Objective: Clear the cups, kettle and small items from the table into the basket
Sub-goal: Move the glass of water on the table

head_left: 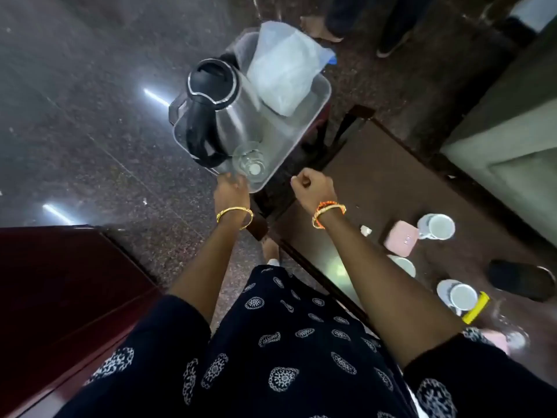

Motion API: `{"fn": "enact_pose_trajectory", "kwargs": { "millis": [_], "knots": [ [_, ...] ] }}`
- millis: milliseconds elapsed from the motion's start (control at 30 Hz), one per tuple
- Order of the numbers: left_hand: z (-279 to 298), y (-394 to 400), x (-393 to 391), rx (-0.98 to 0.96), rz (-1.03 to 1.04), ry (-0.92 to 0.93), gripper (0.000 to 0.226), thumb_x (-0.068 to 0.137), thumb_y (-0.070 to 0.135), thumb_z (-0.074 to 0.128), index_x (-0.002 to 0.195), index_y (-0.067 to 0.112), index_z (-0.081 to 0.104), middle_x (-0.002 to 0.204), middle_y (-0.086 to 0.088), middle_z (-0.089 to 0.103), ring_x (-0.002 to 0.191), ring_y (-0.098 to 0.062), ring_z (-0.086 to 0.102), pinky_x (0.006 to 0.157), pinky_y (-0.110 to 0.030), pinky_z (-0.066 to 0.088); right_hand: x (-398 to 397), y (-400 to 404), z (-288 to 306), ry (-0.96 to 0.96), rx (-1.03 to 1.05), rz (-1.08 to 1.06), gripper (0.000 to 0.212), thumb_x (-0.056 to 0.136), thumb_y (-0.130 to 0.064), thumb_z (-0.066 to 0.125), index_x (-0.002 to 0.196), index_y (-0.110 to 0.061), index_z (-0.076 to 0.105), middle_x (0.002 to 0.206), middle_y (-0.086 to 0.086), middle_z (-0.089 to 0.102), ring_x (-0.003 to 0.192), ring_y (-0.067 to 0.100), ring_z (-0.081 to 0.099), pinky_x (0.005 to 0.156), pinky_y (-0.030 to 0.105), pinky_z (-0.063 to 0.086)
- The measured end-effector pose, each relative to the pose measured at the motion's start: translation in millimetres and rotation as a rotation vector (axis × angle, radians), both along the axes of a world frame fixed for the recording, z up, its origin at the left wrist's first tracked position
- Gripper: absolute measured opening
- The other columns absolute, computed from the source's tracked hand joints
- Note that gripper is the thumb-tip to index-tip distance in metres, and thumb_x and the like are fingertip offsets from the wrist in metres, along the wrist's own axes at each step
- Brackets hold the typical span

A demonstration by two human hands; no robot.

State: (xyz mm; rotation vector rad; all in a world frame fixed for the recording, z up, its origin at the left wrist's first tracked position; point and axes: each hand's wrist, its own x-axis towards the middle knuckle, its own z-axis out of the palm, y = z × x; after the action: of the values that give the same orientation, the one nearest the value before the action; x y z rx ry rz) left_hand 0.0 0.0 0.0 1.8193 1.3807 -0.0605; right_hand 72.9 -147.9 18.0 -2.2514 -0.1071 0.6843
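Observation:
A clear plastic basket (313, 101) stands on a dark stool beyond the table's corner. In it are a steel kettle (229, 116) with a black lid and handle, an empty drinking glass (250, 161) and a pale plastic bag (286, 67). My left hand (232, 188) lies over the basket's near rim beside the glass, fingers curled on the edge. My right hand (312, 185) is a closed fist just right of the basket, with nothing visible in it. On the dark table (376, 182) are white cups (438, 226) (462, 297), a pink box (401, 238) and a small white item (366, 230).
A yellow item (476, 307), a black round object (518, 279), a clear glass (509, 330) and a white dish (404, 265) also lie on the table. A dark red cabinet (60, 291) is at my left. Another person's feet (319, 28) stand beyond the basket.

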Motion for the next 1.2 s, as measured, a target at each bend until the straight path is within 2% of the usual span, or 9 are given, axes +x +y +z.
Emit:
{"fn": "enact_pose_trajectory", "kwargs": {
  "millis": [200, 333, 467, 567, 667, 767, 1000, 1133, 1200],
  "knots": [
    [-15.5, 40.1, 24.2, -0.17, -0.361, 0.254, 0.059, 0.091, 0.055, 0.036, 0.128, 0.01, 0.044, 0.114, -0.024, 0.066, 0.105, -0.041, 0.061, 0.096, -0.045, 0.047, 28.1, 69.6, -23.4, 0.145, -0.085, 0.018, 0.03, 0.082, -0.022, 0.06, 0.106, -0.003, 0.058, 0.101, 0.02, 0.067, 0.093, 0.032, 0.062, 0.084, 0.032, 0.049],
    [-23.9, 44.4, 39.5, -0.175, -0.421, 0.234, 0.042, 0.096, 0.036, 0.039, 0.122, 0.004, 0.051, 0.113, -0.018, 0.067, 0.104, -0.035, 0.064, 0.092, -0.04, 0.05, 30.3, 78.8, -37.3, 0.23, -0.135, -0.02, 0.04, 0.084, -0.031, 0.059, 0.116, -0.007, 0.057, 0.109, 0.023, 0.064, 0.087, 0.037, 0.066, 0.082, 0.038, 0.056],
    [-27.8, 44.7, 46.7, -0.217, -0.344, 0.211, 0.031, 0.095, 0.017, 0.042, 0.115, -0.002, 0.054, 0.109, -0.025, 0.066, 0.099, -0.037, 0.066, 0.088, -0.045, 0.054, 26.9, 77.1, -40.8, 0.199, -0.195, 0.008, 0.035, 0.085, -0.033, 0.056, 0.113, -0.012, 0.061, 0.112, 0.021, 0.064, 0.098, 0.036, 0.062, 0.076, 0.029, 0.044],
    [-26.6, 42.4, 45.4, -0.221, -0.312, 0.198, 0.032, 0.096, 0.019, 0.038, 0.114, -0.003, 0.054, 0.106, -0.026, 0.066, 0.093, -0.039, 0.067, 0.083, -0.043, 0.056, 23.9, 75.5, -37.0, 0.173, -0.171, 0.019, 0.033, 0.087, -0.029, 0.052, 0.115, -0.013, 0.058, 0.101, 0.02, 0.065, 0.091, 0.035, 0.061, 0.078, 0.033, 0.048],
    [-14.8, 39.6, 30.6, -0.116, -0.375, 0.085, 0.031, 0.096, 0.02, 0.036, 0.111, -0.002, 0.054, 0.089, -0.027, 0.069, 0.067, -0.035, 0.07, 0.062, -0.042, 0.061, 18.8, 66.0, -25.9, 0.092, -0.03, -0.01, 0.031, 0.086, -0.028, 0.053, 0.114, -0.016, 0.057, 0.062, -0.002, 0.053, 0.058, 0.016, 0.052, 0.065, 0.029, 0.046],
    [5.4, 34.6, 16.9, 0.049, -0.473, -0.061, 0.032, 0.096, 0.02, 0.034, 0.116, 0.003, 0.052, 0.083, -0.026, 0.07, 0.057, -0.033, 0.069, 0.055, -0.044, 0.06, 5.7, 52.8, -9.0, -0.071, 0.053, 0.0, 0.027, 0.084, -0.03, 0.055, 0.11, -0.023, 0.057, 0.057, -0.009, 0.049, 0.053, 0.011, 0.048, 0.059, 0.029, 0.047],
    [53.5, -29.8, 18.5, 0.273, -0.777, -0.207, 0.039, 0.094, 0.021, 0.037, 0.126, 0.005, 0.051, 0.076, -0.027, 0.07, 0.064, -0.041, 0.067, 0.062, -0.042, 0.057, -30.4, -18.3, 16.2, -0.275, 0.22, -0.208, 0.038, 0.088, -0.026, 0.056, 0.12, -0.006, 0.056, 0.112, 0.012, 0.059, 0.081, 0.019, 0.061, 0.073, 0.041, 0.056],
    [63.2, -97.3, 31.0, 0.126, -0.895, -0.117, 0.028, 0.095, 0.015, 0.04, 0.115, 0.003, 0.057, 0.079, -0.024, 0.07, 0.066, -0.033, 0.069, 0.063, -0.037, 0.057, -50.6, -97.4, 15.6, -0.272, 0.126, -0.1, 0.086, 0.071, -0.054, 0.066, 0.138, -0.011, 0.034, 0.137, 0.007, 0.042, 0.124, 0.014, 0.043, 0.091, 0.031, 0.048],
    [59.9, -138.7, 36.7, -0.028, -0.944, -0.04, 0.026, 0.095, 0.015, 0.039, 0.11, 0.003, 0.058, 0.065, -0.015, 0.067, 0.043, -0.012, 0.063, 0.045, -0.026, 0.052, -61.2, -144.6, 12.5, -0.237, 0.078, -0.085, 0.1, 0.065, -0.052, 0.073, 0.142, -0.008, 0.026, 0.142, 0.008, 0.037, 0.132, 0.019, 0.037, 0.101, 0.037, 0.045]
  ]
}}
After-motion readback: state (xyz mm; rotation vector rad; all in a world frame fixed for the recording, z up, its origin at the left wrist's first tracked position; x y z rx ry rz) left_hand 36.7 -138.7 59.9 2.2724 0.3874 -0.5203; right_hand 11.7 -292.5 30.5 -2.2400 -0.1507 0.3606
